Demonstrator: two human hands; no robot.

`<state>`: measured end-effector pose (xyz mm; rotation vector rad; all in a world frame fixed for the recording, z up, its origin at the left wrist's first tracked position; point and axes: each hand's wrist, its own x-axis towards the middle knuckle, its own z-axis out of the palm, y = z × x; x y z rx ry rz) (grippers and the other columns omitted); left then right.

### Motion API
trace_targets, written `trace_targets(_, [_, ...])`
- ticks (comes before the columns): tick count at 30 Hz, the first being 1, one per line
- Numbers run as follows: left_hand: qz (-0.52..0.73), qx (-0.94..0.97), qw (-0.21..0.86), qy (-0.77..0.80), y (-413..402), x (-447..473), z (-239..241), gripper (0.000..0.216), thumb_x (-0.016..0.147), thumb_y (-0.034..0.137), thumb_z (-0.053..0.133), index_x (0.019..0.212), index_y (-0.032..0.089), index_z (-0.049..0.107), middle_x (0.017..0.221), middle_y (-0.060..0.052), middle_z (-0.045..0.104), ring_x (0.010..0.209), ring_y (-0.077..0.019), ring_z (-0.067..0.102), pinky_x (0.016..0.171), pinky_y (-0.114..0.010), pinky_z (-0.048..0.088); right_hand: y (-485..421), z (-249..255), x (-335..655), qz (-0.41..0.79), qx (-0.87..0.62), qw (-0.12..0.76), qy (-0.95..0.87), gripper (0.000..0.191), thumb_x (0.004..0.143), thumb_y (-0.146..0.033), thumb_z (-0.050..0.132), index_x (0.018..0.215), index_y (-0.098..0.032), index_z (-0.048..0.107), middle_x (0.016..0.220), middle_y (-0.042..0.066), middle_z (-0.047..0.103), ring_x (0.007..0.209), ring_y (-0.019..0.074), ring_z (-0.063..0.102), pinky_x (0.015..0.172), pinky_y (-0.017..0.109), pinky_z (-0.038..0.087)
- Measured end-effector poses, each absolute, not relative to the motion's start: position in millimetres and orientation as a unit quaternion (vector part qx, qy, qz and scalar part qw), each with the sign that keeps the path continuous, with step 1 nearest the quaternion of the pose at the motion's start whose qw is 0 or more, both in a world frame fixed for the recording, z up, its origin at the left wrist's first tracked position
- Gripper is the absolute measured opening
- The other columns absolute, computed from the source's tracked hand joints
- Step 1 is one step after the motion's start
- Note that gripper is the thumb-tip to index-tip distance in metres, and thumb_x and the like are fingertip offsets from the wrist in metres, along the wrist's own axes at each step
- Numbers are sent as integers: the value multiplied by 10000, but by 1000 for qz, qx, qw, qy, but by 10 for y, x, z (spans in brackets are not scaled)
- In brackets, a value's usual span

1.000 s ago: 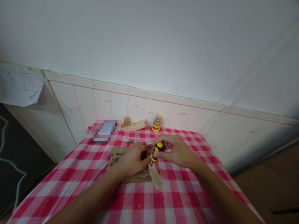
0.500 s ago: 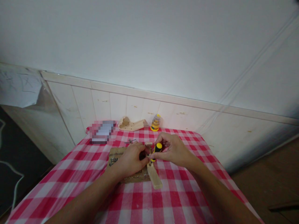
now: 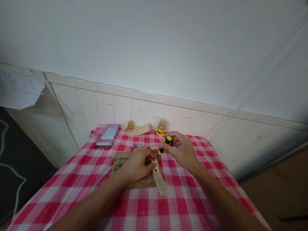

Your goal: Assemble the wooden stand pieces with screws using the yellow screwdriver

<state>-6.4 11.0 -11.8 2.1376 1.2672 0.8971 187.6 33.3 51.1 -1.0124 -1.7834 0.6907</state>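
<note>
My right hand (image 3: 183,150) is closed around a yellow-and-black screwdriver (image 3: 167,140), tilted with its tip down near the wood. Under it lies a pale wooden piece (image 3: 159,181) with dark holes or screw heads along it; its near end sticks out toward me. My left hand (image 3: 137,163) grips this piece from the left, its fingertips and thumb at the piece's middle. Beneath the left hand and the wood is a flat brown printed package (image 3: 120,157), partly covered. Whether the screwdriver tip touches the wood, I cannot tell.
At the back stand another wooden assembly (image 3: 137,129) and a yellow-based clear container (image 3: 161,127) against the panelled wall. A blurred-out flat object (image 3: 107,136) lies back left. Small dark metal pieces (image 3: 135,146) rest beyond my left hand. A red-and-white checked cloth (image 3: 134,211) covers the table.
My right hand has lifted the screwdriver up and away from the lower hole, toward the far part of the wooden piece. The left hand stays on the wood.
</note>
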Motion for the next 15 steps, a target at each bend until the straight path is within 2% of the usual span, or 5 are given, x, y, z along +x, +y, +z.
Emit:
trace_targets(11, [330,782,241,470,100,-68,-99,38,799,207,670,836,205,664,905,-39,722,854,-214,625,786,-344,450,370,410,1844,291,-400,450,-743,314,792,-404,828,1034,-216,759,779,8,724,642,158,651,594,270,539])
trace_targets(15, [329,783,236,472,103,-73,-113,57,793,206,675,848,207,661,904,-38,716,851,-213,620,773,-339,444,370,459,1895,250,-355,424,-795,295,892,-367,743,1163,-253,765,968,54,797,790,193,723,700,302,581])
